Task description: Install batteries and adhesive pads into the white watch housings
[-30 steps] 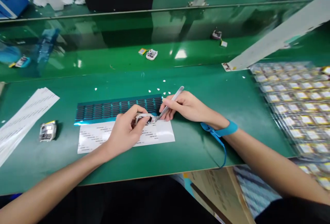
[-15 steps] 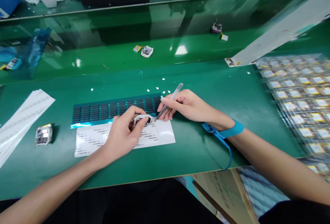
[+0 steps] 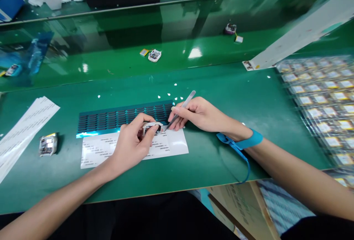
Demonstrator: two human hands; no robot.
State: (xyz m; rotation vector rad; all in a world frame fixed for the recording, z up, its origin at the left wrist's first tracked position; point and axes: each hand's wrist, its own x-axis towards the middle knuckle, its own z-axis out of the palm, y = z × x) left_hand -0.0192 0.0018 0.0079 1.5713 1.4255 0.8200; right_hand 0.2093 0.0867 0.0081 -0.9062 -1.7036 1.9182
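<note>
My left hand [image 3: 135, 138] is closed around a small white device housing [image 3: 152, 127] with electronics showing inside, holding it over a white printed adhesive sheet [image 3: 96, 152]. In my right hand [image 3: 197, 112], metal tweezers [image 3: 188, 99] are pinched like a pen. Their tip points down beside the housing's right side, close to the sheet; whether it grips anything is too small to tell. Behind the sheet lies a blue-backed strip with rows of dark pieces [image 3: 110, 117], partly covered by my left fingers. A blue wrist strap [image 3: 250, 139] circles my right wrist.
Another open housing [image 3: 48, 145] stands at the left near long paper strips [image 3: 30, 129]. Small white bits [image 3: 169, 94] are scattered behind my right hand. Trays of parts [image 3: 318, 100] fill the right side. A slanted white post [image 3: 298, 30] rises behind. Two opened devices with batteries lie farther back.
Both hands keep nearly the same pose on the housing and tweezers. The tweezers have tilted very slightly; the whole view has shifted a little.
</note>
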